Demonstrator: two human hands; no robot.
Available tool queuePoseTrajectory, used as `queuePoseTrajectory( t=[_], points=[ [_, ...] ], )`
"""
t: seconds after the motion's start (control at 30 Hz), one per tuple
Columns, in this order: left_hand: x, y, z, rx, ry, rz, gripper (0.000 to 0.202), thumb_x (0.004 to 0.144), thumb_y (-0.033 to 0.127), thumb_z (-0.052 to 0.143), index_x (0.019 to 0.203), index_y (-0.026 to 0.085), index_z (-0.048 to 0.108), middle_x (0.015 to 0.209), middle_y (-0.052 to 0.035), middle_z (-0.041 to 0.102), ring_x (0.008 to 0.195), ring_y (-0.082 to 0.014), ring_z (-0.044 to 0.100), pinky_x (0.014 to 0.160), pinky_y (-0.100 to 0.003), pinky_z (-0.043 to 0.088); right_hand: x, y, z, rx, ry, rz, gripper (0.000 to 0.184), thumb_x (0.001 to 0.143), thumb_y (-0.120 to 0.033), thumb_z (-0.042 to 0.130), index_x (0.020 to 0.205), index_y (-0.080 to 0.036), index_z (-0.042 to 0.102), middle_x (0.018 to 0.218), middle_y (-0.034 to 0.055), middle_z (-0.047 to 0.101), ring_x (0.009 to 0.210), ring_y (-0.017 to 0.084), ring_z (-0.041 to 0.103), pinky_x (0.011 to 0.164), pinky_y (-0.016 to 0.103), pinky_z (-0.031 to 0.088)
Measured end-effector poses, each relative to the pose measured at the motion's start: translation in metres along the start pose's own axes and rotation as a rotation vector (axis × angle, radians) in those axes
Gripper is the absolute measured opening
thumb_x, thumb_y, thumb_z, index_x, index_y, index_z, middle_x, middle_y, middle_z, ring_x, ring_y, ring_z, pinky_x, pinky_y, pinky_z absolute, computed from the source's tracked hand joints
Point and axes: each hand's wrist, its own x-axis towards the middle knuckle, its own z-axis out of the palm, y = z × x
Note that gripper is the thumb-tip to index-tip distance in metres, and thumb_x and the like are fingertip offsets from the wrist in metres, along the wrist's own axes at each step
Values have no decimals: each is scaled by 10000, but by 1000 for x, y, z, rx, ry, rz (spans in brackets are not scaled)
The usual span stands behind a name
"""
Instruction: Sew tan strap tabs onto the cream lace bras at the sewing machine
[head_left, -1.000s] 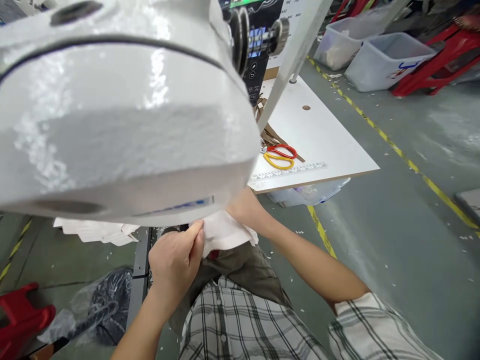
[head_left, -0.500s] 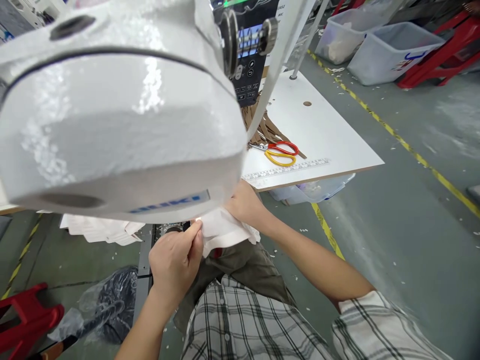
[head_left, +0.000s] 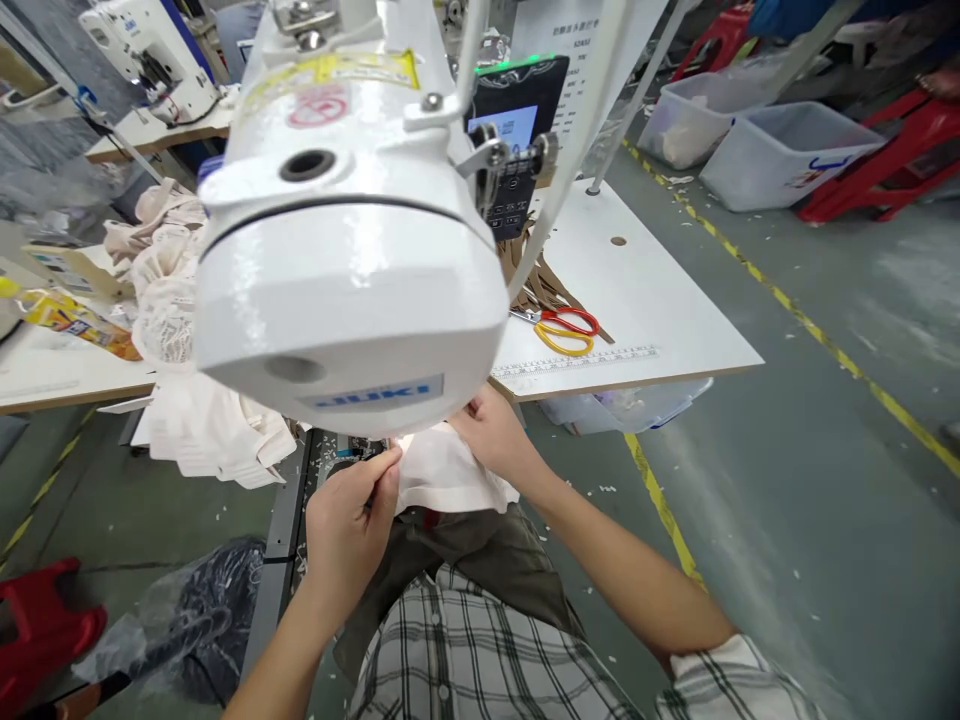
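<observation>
A white sewing machine (head_left: 352, 310) fills the middle of the view, its head hiding the needle area. Below its front edge, a piece of pale fabric (head_left: 450, 478) hangs over my lap. My left hand (head_left: 351, 525) pinches the fabric's left edge between thumb and forefinger. On the other side, my right hand (head_left: 496, 432) grips the upper right part of the cloth, its fingertips partly under the machine head. Red-and-yellow-handled scissors (head_left: 566, 330) lie on the white table (head_left: 660, 290), right of the machine.
Brown strips (head_left: 559, 285) lie behind the scissors, beside a control panel (head_left: 517, 140). Pale cloth pieces (head_left: 217, 430) hang off the left table edge. Plastic bins (head_left: 791, 160) and a red stool (head_left: 870, 150) stand on the floor at right. A bagged dark bundle (head_left: 217, 610) sits lower left.
The view has drawn back and tilted up, so the machine looks smaller and the left table shows. Both hands keep hold of the fabric, which now hangs flatter.
</observation>
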Motion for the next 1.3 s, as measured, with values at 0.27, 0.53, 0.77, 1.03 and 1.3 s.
queuePoseTrajectory(
  t=[0.27, 0.53, 0.77, 1.03, 1.3],
  points=[
    [-15, 3, -8, -146, -117, -85, 198, 952, 252, 531, 1048, 219, 701, 976, -34, 768, 855, -168, 719, 713, -245, 541, -49, 17, 5, 487, -84, 384, 362, 833, -543, 645, 831, -206, 513, 654, -50, 478, 526, 89, 396, 490, 202, 354],
    [-23, 13, 4, -137, -348, 122, 289, 826, 365, 685, 1044, 185, 626, 865, -47, 672, 794, -196, 619, 718, -341, 509, -100, 27, 4, 76, -173, -161, 147, 908, -375, 600, 851, -241, 615, 775, 11, 635, 713, 158, 610, 658, 293, 502],
    [-34, 1, 12, -2, -126, 380, 193, 853, 137, 502, 686, 219, 555, 760, -22, 597, 829, -161, 576, 973, -387, 474, -116, 30, -4, -368, -131, -856, 156, 819, -163, 678, 827, -319, 678, 780, -11, 700, 759, 163, 689, 702, 310, 574],
    [-42, 0, 11, -33, 20, 381, 152, 847, 146, 504, 711, 212, 515, 736, -20, 574, 789, -158, 575, 916, -393, 502, -116, 31, 3, -324, -120, -972, 170, 821, -67, 667, 904, -215, 675, 827, 27, 692, 843, 158, 704, 822, 292, 620],
    [-45, -1, 10, -61, 42, 368, 156, 845, 138, 528, 703, 203, 525, 728, -26, 568, 730, -159, 555, 827, -354, 502, -119, 31, 6, -330, -148, -971, 216, 806, -52, 680, 956, -207, 665, 852, 30, 688, 876, 157, 694, 859, 290, 600]
  ],
)
